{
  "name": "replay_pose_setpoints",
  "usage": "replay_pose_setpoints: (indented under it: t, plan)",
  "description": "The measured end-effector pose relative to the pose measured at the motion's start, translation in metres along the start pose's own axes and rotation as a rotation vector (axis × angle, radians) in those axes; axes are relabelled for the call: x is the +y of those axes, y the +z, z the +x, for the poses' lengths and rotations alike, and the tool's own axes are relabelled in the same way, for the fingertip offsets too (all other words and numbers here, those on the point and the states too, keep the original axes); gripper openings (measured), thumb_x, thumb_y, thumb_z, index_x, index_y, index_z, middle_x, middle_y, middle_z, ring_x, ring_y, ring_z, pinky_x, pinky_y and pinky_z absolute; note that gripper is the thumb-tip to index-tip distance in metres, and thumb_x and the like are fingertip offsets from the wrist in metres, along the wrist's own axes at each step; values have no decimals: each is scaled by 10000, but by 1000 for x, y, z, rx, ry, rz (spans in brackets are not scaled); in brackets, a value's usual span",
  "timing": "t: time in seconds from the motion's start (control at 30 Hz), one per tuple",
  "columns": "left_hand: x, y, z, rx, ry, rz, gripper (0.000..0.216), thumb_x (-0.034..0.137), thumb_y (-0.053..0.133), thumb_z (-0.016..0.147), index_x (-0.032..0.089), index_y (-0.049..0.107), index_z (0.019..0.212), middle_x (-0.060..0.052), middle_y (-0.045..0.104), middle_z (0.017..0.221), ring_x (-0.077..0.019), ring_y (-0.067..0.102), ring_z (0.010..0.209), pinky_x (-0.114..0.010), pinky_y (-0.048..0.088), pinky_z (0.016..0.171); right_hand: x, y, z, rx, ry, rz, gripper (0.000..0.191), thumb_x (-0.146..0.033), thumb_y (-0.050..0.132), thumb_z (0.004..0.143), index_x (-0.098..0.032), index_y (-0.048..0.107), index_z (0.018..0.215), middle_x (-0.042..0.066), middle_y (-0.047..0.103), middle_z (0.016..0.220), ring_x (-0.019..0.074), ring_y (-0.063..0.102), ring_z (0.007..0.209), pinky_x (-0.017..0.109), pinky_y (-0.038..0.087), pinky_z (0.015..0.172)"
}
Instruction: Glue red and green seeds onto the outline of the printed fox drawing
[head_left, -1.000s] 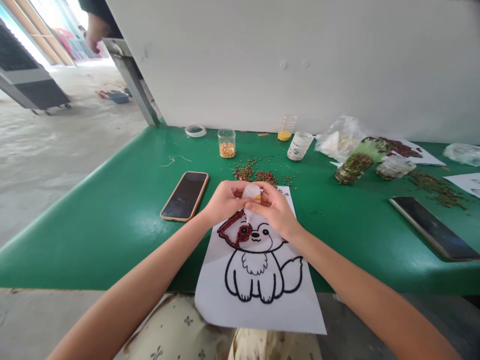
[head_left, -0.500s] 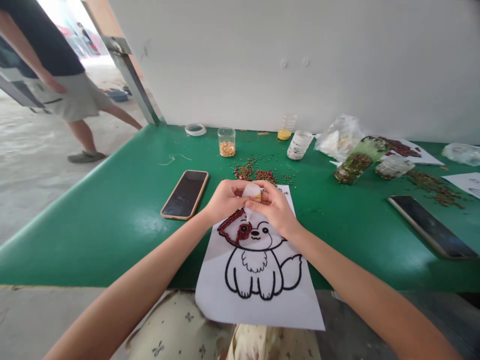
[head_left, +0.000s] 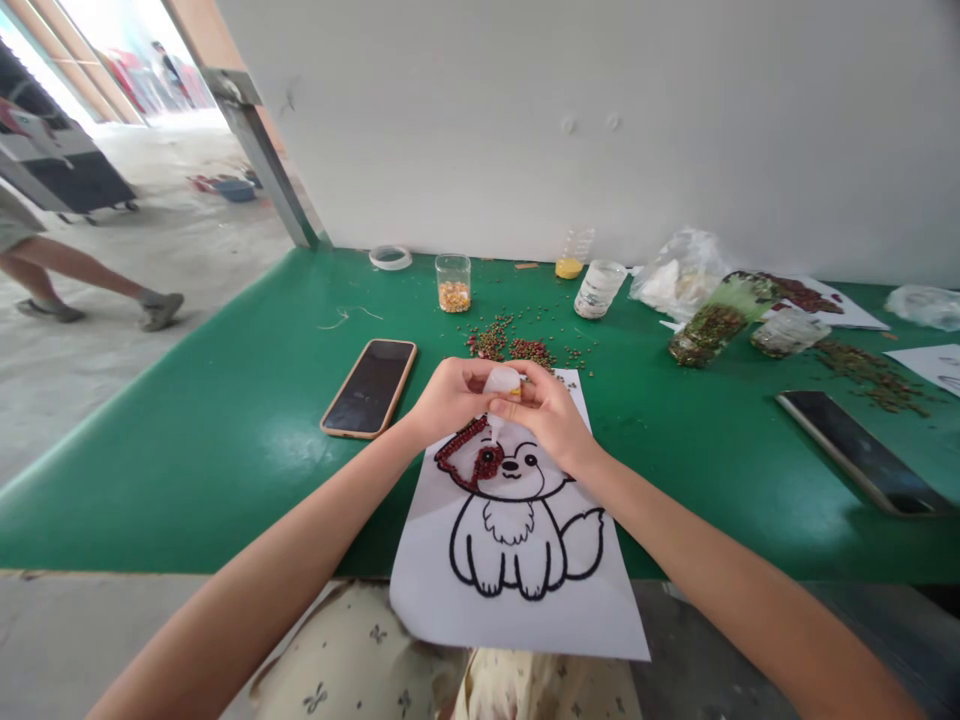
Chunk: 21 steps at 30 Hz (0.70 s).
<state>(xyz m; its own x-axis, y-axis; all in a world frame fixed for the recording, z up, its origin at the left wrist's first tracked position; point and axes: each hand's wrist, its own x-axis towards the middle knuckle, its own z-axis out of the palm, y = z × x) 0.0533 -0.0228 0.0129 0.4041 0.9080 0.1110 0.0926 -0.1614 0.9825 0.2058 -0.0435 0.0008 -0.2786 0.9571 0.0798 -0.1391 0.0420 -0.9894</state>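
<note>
- White panel (head_left: pixel 600 120): backs the far side, plain but for two small round marks.
- Worktop (head_left: pixel 225 400): green, glossy, runs under nearly everything noted.
- Wheeled machine (head_left: pixel 79 175): dark and pale grey, on floor at far left; a passer-by's legs (head_left: pixel 71 262) nearer, cut by frame edge.
- Drawing sheet (head_left: pixel 517 625): black-outlined puppy, upright to wearer; near end overhangs worktop edge, above patterned clothing on the lap.
- Left hand (head_left: pixel 448 400) and right hand (head_left: pixel 559 412): together over top of sheet. Both grips closed round one white squeeze bottle, one from each side; some fingers hidden.
- Dark phone (head_left: pixel 862 455): flat, well right of sheet. Orange-cased phone (head_left: pixel 370 388): flat, left of left hand.
- Green-tinted jar (head_left: pixel 716 325): tilted, dark bits inside, beside clear bag (head_left: pixel 679 275).
- Clear cup (head_left: pixel 454 290): upright, yellow grains in bottom, beyond hands.
- White squeeze bottle (head_left: pixel 502 381): between the hands, nozzle down over puppy's head, near the patched eye. Tip contact with paper: cannot tell.
- Loose seeds (head_left: pixel 491 340): red and greenish, heaped just past hands. Dark red seeds (head_left: pixel 486 465) line one ear and surround one eye.
</note>
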Motion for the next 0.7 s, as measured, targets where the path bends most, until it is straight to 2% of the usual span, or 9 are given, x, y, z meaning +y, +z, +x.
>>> replay_pose_setpoints:
  t: [0.47, 0.7]
  plan:
    - [-3, -1, 1, -7, -27, -8, 219, 125, 660, 591, 102, 696, 806, -30, 674, 725, -124, 607, 663, -226, 485, 594, 1, -1, 0, -2, 3, -20, 443, -382, 793, 622, -256, 553, 973, -7, 670, 909, 185, 649, 853, 355, 548, 778]
    - [-6, -2, 1, -19, -12, -8, 237, 109, 661, 605, 111, 706, 838, -39, 693, 771, -142, 633, 713, -248, 508, 646, 3, -1, 1, -3, 1, 5, 441, -355, 795, 621, -249, 552, 974, -8, 664, 910, 176, 642, 860, 348, 541, 791]
